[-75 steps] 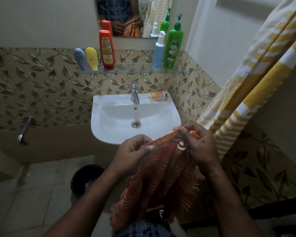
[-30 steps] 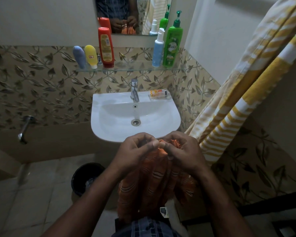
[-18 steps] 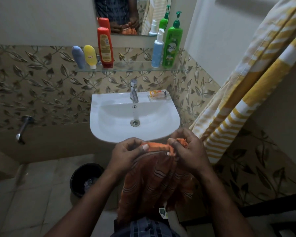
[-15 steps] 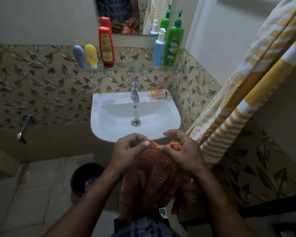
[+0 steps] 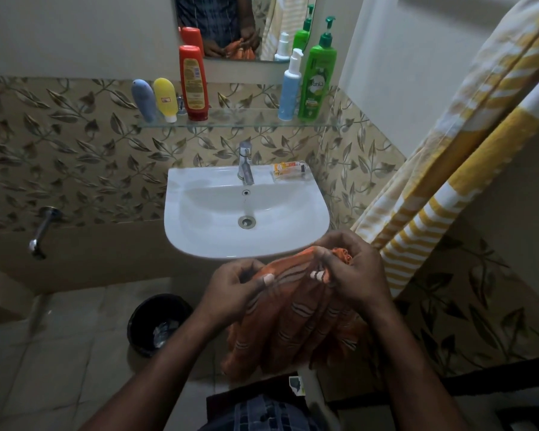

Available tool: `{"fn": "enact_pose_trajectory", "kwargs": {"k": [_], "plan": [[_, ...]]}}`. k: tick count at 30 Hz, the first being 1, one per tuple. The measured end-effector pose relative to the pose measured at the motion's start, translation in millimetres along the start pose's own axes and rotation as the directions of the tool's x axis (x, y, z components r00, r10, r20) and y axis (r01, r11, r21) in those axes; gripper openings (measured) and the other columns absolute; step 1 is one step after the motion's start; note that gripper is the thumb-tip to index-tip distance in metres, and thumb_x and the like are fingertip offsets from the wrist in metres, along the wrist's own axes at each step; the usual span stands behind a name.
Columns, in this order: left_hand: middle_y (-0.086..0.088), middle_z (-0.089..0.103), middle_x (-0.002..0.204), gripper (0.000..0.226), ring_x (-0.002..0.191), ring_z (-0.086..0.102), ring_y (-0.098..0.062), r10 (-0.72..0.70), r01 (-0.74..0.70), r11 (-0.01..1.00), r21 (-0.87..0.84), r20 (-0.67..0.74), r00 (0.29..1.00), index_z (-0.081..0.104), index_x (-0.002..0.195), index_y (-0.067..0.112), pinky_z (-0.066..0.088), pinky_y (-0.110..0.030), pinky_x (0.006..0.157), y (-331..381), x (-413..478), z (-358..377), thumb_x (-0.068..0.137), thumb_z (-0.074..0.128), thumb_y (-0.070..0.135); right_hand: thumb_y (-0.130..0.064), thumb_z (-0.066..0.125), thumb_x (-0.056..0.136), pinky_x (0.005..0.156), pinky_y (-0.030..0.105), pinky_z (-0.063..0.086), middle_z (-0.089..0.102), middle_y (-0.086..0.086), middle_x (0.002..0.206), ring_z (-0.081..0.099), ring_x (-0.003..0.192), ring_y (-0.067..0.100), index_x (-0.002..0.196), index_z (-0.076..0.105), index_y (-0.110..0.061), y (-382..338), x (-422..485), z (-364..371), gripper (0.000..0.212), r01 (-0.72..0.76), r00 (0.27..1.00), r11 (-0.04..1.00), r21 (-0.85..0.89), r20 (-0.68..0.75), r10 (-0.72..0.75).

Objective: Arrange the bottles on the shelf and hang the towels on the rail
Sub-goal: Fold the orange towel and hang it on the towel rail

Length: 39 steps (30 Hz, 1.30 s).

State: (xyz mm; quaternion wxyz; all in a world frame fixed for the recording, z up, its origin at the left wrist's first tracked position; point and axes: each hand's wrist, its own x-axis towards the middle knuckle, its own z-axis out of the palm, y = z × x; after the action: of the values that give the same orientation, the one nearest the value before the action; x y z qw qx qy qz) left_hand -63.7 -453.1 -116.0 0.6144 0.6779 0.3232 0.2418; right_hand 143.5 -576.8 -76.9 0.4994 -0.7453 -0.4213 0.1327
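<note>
A home bathroom: a white washbasin [image 5: 246,213] under a mirror [image 5: 246,26], leaf-patterned wall tiles [image 5: 75,157].

Left hand [image 5: 234,294], right hand [image 5: 357,276] and forearms [image 5: 168,362] are bare; a blue checked garment [image 5: 262,413] covers the waist.

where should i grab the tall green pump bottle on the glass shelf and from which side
Grip the green pump bottle around its broad body, mid-height, coming from the front. It stands upright, the light blue bottle close on its left and wall behind, so the front is open; the thin pump neck looks a weaker hold.
</note>
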Motion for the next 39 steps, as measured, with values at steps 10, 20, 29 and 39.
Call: {"fn": "enact_pose_trajectory", "kwargs": {"k": [10, 20, 29, 39], "plan": [[-0.008, 0.075, 0.084, 0.021, 0.078, 0.072, -0.028, 0.09, -0.087, 0.993, 0.077, -0.033, 0.995, 0.075, 0.088, 0.023, 0.059, -0.057, 0.077, 10.7, 4.5, 0.1, 0.086, 0.077, 0.044, -0.063, 0.072, 0.077, 0.072, 0.037, 0.058, 0.075, -0.017, 0.076, 0.07, 0.073, 0.003, 0.085, 0.08, -0.031, -17.5, -14.9, 26.8, 0.033, 0.056, 0.974, 0.984, -0.167, 0.227, -0.017], [-0.006, 0.079, 0.088, 0.01, 0.083, 0.074, -0.022, 0.082, -0.081, 0.997, 0.014, -0.113, 0.99, 0.078, 0.091, 0.021, 0.06, -0.048, 0.079, -4.3, -5.4, -6.0, 0.09, 0.078, 0.031, -0.023, 0.077, 0.089, 0.071, 0.044, 0.063, 0.077, -0.002, 0.09, 0.075, 0.081, 0.017, 0.091, 0.071, -0.026, 9.6, -2.4, 11.2, 0.008, -0.058, 0.998, 0.992, 0.109, 0.01, 0.057], [-0.002, 0.078, 0.085, 0.005, 0.077, 0.07, -0.01, 0.118, -0.111, 0.987, 0.115, -0.055, 0.991, 0.077, 0.09, 0.02, 0.059, -0.039, 0.074, 8.3, 3.0, -6.6, 0.091, 0.08, 0.024, -0.047, 0.085, 0.078, 0.067, 0.016, 0.047, 0.075, -0.021, 0.078, 0.068, 0.074, -0.004, 0.084, 0.08, -0.035, -7.4, -14.7, 36.4, 0.014, 0.025, 0.983, 0.991, -0.134, 0.182, 0.0], [0.0, 0.079, 0.086, 0.015, 0.083, 0.076, -0.022, 0.101, -0.081, 0.981, 0.176, -0.107, 0.989, 0.078, 0.089, 0.022, 0.06, -0.049, 0.079, -4.9, -4.7, -16.0, 0.09, 0.075, 0.036, -0.033, 0.075, 0.075, 0.068, 0.037, 0.053, 0.077, 0.001, 0.084, 0.067, 0.069, 0.014, 0.079, 0.069, -0.019, 18.7, 3.4, 20.1, 0.016, -0.12, 0.989, 0.971, 0.205, 0.113, 0.099]]}}
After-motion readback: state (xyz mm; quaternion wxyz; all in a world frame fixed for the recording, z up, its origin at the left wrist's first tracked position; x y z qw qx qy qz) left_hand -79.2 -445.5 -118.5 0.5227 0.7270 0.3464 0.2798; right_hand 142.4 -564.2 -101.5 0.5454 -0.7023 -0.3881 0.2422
